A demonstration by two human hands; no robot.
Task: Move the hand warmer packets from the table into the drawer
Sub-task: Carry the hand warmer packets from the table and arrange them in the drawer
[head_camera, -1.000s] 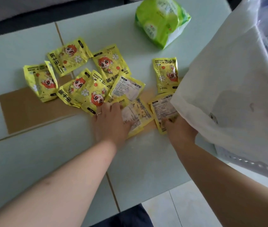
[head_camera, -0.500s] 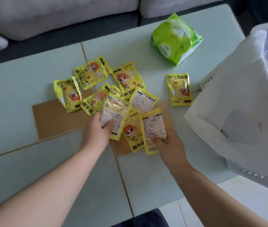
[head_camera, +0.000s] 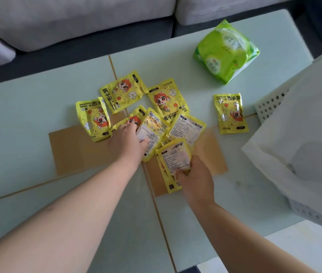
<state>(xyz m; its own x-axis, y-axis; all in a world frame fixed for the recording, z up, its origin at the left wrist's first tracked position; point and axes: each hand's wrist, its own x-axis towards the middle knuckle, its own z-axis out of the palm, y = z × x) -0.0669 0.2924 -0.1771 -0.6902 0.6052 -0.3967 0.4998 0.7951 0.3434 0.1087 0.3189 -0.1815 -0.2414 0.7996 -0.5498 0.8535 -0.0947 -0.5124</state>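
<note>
We see glossy yellow hand warmer packets (head_camera: 162,123) lying flat in a loose, overlapping cluster on the desk (head_camera: 28,115), some showing a red-haired cartoon figure, others their printed backs. One packet (head_camera: 230,113) lies apart to the right. The drawer is not one we can identify.

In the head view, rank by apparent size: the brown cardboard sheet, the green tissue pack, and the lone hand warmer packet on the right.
1. Brown cardboard sheet, partly covered.
2. Green tissue pack, though farther from the camera.
3. Lone hand warmer packet.
</note>
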